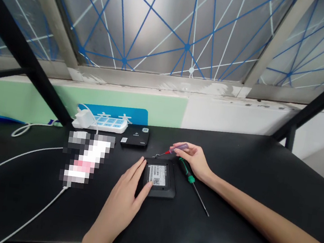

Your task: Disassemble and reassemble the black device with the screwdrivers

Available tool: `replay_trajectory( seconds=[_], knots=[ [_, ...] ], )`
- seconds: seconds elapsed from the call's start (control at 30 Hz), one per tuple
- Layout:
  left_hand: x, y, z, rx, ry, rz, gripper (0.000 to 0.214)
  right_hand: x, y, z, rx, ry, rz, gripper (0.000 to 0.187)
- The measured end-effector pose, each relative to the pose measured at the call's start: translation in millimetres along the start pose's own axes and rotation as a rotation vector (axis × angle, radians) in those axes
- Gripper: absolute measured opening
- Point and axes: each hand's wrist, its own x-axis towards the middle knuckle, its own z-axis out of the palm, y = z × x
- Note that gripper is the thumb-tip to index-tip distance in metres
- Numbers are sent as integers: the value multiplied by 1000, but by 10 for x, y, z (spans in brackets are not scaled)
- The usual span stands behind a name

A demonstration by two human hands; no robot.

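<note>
Two bare hands are being used over the black counter. The left hand is being laid on a flat black case, and its fingers are being spread open across the case edge, pressing on it without a grip. The case is lying on the counter beneath this hand, with its white label facing upward. The right hand is being held just beside the case, and its fingers are being closed on a small screwdriver with a purple handle. For careful work, the case is best being steadied by the left hand while the thin shaft is being guided straight and with light pressure. Two screwdrivers are being counted, the second being a green-handled screwdriver lying near the right hand. Two flat black cases are being seen, the other black case lying near one white power strip with one white charger plugged in. One blurred object is not being identified.
</note>
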Motion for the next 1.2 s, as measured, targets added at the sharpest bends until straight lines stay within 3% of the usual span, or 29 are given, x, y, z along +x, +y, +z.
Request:
replay_trajectory(
  seconds=[0.3,0.57,1.03,1.2],
  knots=[
    [-24,-2,-10,36,-13,4,54,3,0,-2,-103,12,-24,25],
    [-15,19,-14,2,-1,-30,56,23,21,-43,-28,46,-11,26],
    [-1,71,-40,-6,-2,-30,49,12,-11,-35,29,-54,36,23],
    [-14,63,-40,-30,-14,-69,58,8,-23,-26,14,-86,46,25]
  ],
)
